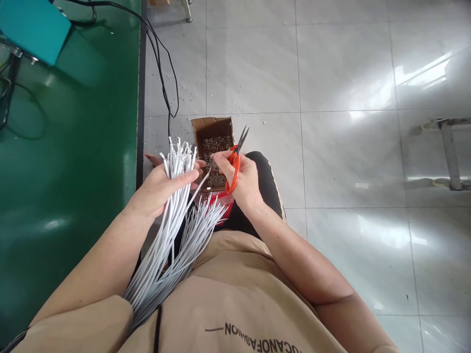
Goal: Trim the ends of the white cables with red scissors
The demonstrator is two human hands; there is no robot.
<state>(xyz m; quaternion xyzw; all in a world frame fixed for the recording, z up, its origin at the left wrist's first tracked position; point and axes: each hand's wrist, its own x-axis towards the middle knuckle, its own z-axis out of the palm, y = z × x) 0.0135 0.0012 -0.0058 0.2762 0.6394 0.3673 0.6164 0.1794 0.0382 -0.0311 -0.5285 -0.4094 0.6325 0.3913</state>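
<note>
Your left hand (158,189) is closed around a thick bundle of white wires (172,230), gripping it a little below the far ends, so the cut tips fan out just beyond your fingers. The bundle runs back toward you, down across your lap and against your tan shirt (235,304), where a second spread of wire ends lies loose just right of the held part. Your right hand (245,181) sits close to the right of the left, the two almost meeting. It carries red-handled scissors (236,159), the handle loops lying in the palm and the dark blades pointing far and slightly right, a little parted. At the same time its thumb and forefinger pinch the end of a single wire (202,184) that slants from the bundle toward them. Just beyond both hands, on the grey tiled floor (331,147), stands an open cardboard box (213,132) with a heap of small pale cuttings inside; similar bits are scattered over the tiles around and beyond it. On the left runs a green table (66,171), its dark edge near your left hand, with a teal box (33,27) at its far corner and black cables (162,73) trailing off it down toward the floor.
</note>
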